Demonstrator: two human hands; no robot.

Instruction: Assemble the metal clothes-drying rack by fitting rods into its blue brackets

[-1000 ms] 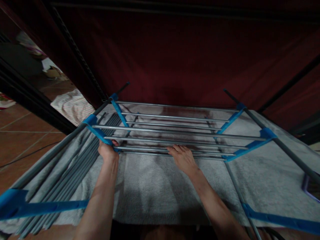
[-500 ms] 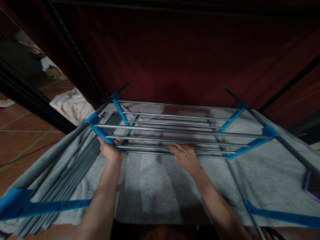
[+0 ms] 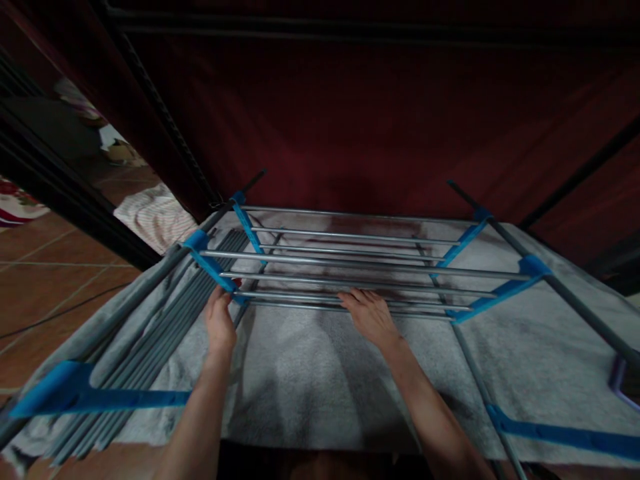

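Observation:
A half-built rack of grey metal tubes [image 3: 370,265] and blue plastic brackets lies across a grey towel-like cloth [image 3: 300,373]. My left hand [image 3: 221,323] is closed around the lower end of the left middle bracket [image 3: 216,270], its thumb and fingers on either side and the fingertips partly hidden behind it. With the fingers curled over the lower crossbars [image 3: 320,298], my right hand [image 3: 369,319] grips them right of the middle. The crossbars run from the left bracket to the right middle bracket [image 3: 505,293].
Several loose grey tubes [image 3: 175,333] lie in a bundle at the left. Blue brackets stick out near the front, one left [image 3: 100,397] and one right [image 3: 560,430]. A dark red panel [image 3: 350,127] stands behind. Striped cloth [image 3: 157,217] lies on the tiled floor [image 3: 60,280].
My left hand has shifted its grip slightly down on the bracket, and its fingers now sit differently. The right hand stays on the crossbars. The view has shifted a little.

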